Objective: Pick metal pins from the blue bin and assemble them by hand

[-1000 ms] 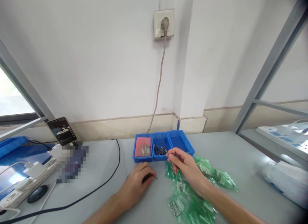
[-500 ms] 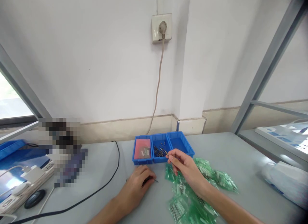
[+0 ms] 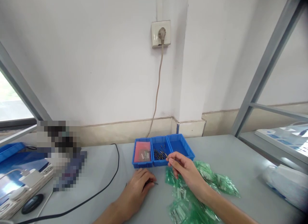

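Note:
My left hand rests on the table in front of the bins, its fingers curled round a thin dark rod. Only the rod's tip sticks out, so its kind stays hidden. Above the front edge of the middle bin, my right hand pinches a small brass-coloured metal pin between thumb and forefinger. Several dark metal pins lie loose in that bin. Under my right wrist spreads a pile of green plastic bags with metal pieces inside.
The left bin holds a pink sheet and a small clear bag. A third blue bin adjoins on the right. A black cable crosses the table's left side, near a power strip and a black mouse.
The whole view has tilted slightly upward. Both hands keep nearly the same places at the bins, with the same small pieces in their fingers.

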{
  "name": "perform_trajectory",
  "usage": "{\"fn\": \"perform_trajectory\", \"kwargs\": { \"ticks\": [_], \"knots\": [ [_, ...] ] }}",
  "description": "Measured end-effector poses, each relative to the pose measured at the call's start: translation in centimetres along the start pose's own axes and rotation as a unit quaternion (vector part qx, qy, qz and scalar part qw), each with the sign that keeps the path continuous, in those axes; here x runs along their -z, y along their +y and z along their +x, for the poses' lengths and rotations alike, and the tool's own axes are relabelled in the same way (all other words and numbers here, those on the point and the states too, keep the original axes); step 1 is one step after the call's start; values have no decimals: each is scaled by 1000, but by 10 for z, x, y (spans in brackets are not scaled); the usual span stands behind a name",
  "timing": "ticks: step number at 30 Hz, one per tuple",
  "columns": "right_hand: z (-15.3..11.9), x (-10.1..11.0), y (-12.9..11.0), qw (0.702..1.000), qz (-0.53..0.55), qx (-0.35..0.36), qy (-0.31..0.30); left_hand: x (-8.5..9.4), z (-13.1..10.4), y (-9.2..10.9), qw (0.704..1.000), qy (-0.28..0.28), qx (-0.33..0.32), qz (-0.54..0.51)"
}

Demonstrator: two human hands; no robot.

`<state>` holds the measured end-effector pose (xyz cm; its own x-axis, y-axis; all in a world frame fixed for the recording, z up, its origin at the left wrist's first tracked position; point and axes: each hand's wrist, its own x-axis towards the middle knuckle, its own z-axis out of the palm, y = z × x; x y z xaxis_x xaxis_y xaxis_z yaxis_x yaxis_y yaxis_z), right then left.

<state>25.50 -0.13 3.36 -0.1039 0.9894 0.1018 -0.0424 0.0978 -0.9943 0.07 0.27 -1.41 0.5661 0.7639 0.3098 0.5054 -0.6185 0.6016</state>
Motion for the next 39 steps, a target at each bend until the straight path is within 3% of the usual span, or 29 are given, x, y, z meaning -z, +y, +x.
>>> {"fn": "perform_trajectory", "kwargs": {
  "ticks": [9,39],
  "knots": [
    [0,0,0,1000,1,0,3,2,0,5,1000,-18,20,-2],
    [1,1,0,1000,6,3,3,1,0,-1,1000,2,-4,13]
  ]
}}
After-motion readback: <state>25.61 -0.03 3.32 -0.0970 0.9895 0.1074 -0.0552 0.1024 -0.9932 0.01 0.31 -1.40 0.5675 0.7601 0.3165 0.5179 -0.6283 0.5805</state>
